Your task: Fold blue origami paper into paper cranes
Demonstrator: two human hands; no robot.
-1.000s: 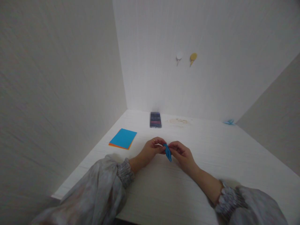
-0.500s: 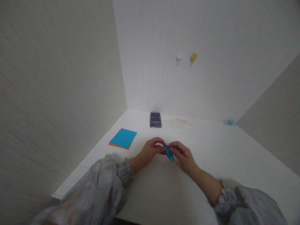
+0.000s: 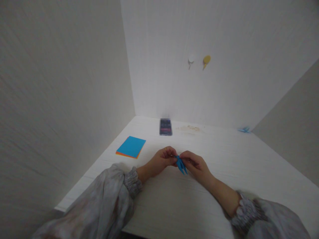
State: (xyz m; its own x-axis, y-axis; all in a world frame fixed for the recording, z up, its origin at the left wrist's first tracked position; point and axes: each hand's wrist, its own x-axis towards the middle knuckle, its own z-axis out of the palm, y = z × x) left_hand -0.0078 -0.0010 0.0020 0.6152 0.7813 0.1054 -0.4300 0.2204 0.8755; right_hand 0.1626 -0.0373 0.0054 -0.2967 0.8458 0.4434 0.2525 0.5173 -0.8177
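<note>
Between my two hands is a small piece of folded blue origami paper point(image 3: 181, 165), its narrow points hanging down toward me. My left hand point(image 3: 163, 161), with a ring on one finger, pinches its upper left side. Thumb and fingers of my right hand point(image 3: 195, 163) pinch the upper right side. The fingertips cover the top of the folded paper. To the left of my left hand lies a stack of square paper point(image 3: 131, 146), blue on top with orange edges showing beneath.
A dark, blurred rectangular object point(image 3: 165, 127) stands at the back of the white table point(image 3: 159, 209). Brownish marks point(image 3: 190, 128) lie beside it. A folded light-blue paper piece point(image 3: 244, 129) is in the back right corner. On the wall are a white hook point(image 3: 191, 59) and a yellow hook point(image 3: 206, 60).
The folded blue paper has turned slightly, and its lower points are spread wider. Both hands keep their pinch with only slight shifts.
</note>
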